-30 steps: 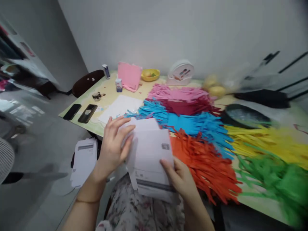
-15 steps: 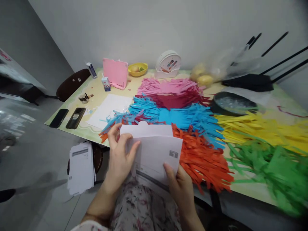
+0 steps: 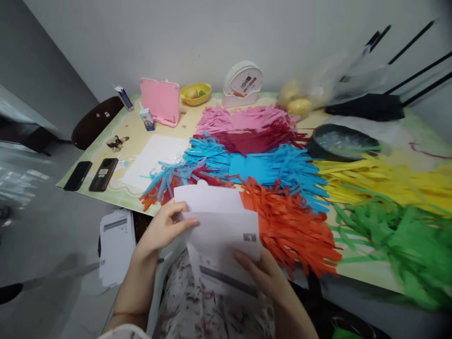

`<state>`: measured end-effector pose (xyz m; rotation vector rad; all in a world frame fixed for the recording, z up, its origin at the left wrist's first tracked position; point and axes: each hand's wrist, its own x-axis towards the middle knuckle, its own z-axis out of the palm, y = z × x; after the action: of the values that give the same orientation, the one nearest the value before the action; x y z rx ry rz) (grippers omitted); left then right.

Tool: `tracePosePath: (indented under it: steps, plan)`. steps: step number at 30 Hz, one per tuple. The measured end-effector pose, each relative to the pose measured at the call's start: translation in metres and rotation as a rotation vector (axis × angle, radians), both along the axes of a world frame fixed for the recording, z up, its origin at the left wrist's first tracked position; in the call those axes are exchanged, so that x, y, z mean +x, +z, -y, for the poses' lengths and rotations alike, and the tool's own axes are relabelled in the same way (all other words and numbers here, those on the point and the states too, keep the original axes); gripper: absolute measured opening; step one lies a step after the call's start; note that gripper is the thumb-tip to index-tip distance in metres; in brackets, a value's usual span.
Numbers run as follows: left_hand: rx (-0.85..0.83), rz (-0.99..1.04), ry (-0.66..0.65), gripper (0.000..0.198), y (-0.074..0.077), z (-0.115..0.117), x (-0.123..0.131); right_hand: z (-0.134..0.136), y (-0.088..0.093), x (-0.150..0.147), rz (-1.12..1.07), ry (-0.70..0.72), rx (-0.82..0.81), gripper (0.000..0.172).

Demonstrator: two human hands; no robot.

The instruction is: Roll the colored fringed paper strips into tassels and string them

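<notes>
Both of my hands hold a white envelope (image 3: 221,226) with printed sheets in it, over my lap at the table's front edge. My left hand (image 3: 163,229) pinches its left edge, thumb on the front. My right hand (image 3: 265,275) supports the lower right corner from below. Just beyond the envelope lie fringed paper strips: an orange pile (image 3: 287,226), a blue pile (image 3: 261,169), and a pink and dark red pile (image 3: 247,125).
Yellow strips (image 3: 381,181) and green strips (image 3: 395,235) cover the right side. A white sheet (image 3: 153,155), two phones (image 3: 90,175), a pink stand (image 3: 158,101), a yellow bowl (image 3: 195,93) and a dark bowl (image 3: 341,141) sit on the table (image 3: 134,127). A paper stack (image 3: 116,247) rests on a stool at left.
The view has shifted to the right and slightly up. My left hand slid down to the envelope's left edge, and the envelope sits a little lower.
</notes>
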<state>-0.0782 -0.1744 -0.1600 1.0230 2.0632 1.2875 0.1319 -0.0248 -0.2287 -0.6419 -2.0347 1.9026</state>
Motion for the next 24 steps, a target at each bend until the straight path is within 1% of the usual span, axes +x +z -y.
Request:
tracePosePath:
  steps: [2, 3, 6, 8, 9, 10, 11, 12, 13, 14, 15, 16, 17, 18, 19, 20, 21, 22, 23, 24]
  plan:
    - [0.024, 0.093, -0.058, 0.037, 0.004, -0.002, -0.003, -0.003, -0.002, 0.001, 0.018, 0.062, -0.148, 0.035]
    - [0.035, 0.127, -0.068, 0.039, 0.005, -0.003, -0.004, -0.003, -0.005, 0.001, 0.023, 0.068, -0.222, 0.038]
    - [0.059, 0.211, -0.076, 0.045, 0.008, -0.006, -0.007, 0.0, -0.019, -0.004, 0.022, 0.099, -0.426, 0.049]
    - [0.073, 0.257, -0.092, 0.047, 0.007, -0.008, -0.009, 0.001, -0.025, -0.009, 0.014, 0.129, -0.499, 0.058]
    - [0.075, 0.266, -0.105, 0.047, 0.007, -0.009, -0.011, 0.0, -0.024, -0.011, 0.009, 0.149, -0.49, 0.061]
    - [0.074, 0.254, -0.11, 0.046, 0.008, -0.01, -0.012, -0.002, -0.02, -0.013, 0.0, 0.149, -0.43, 0.061]
    - [0.062, 0.208, -0.106, 0.044, 0.01, -0.012, -0.012, -0.004, -0.013, -0.013, -0.017, 0.1, -0.31, 0.06]
    - [0.04, 0.127, -0.095, 0.042, 0.013, -0.015, -0.012, -0.007, -0.003, -0.013, -0.044, 0.006, -0.13, 0.058]
    - [0.009, 0.022, -0.087, 0.04, 0.016, -0.019, -0.011, -0.011, 0.01, -0.013, -0.077, -0.119, 0.088, 0.056]
    - [-0.026, -0.088, -0.094, 0.038, 0.021, -0.023, -0.009, -0.014, 0.023, -0.013, -0.123, -0.259, 0.331, 0.058]
    - [-0.06, -0.183, -0.126, 0.037, 0.027, -0.028, -0.006, -0.019, 0.037, -0.014, -0.165, -0.337, 0.551, 0.06]
    - [-0.087, -0.25, -0.184, 0.036, 0.032, -0.034, -0.002, -0.023, 0.049, -0.017, -0.195, -0.337, 0.717, 0.062]
    - [-0.105, -0.286, -0.257, 0.034, 0.037, -0.039, 0.002, -0.027, 0.06, -0.021, -0.207, -0.241, 0.824, 0.06]
    - [-0.107, -0.298, -0.328, 0.031, 0.04, -0.044, 0.007, -0.032, 0.068, -0.026, -0.174, -0.095, 0.874, 0.055]
    - [-0.093, -0.297, -0.384, 0.026, 0.042, -0.047, 0.011, -0.038, 0.073, -0.031, -0.119, 0.067, 0.879, 0.046]
    - [-0.058, -0.292, -0.413, 0.017, 0.042, -0.048, 0.015, -0.044, 0.076, -0.037, -0.048, 0.221, 0.856, 0.036]
    - [-0.005, -0.289, -0.407, 0.008, 0.039, -0.047, 0.018, -0.05, 0.078, -0.04, 0.029, 0.329, 0.812, 0.03]
    - [0.053, -0.291, -0.369, 0.015, 0.035, -0.044, 0.021, -0.056, 0.079, -0.042, 0.091, 0.379, 0.759, 0.032]
    - [0.102, -0.303, -0.306, 0.03, 0.028, -0.038, 0.023, -0.063, 0.079, -0.042, 0.129, 0.374, 0.701, 0.038]
    - [0.129, -0.329, -0.234, 0.045, 0.02, -0.032, 0.025, -0.069, 0.08, -0.04, 0.145, 0.323, 0.64, 0.042]
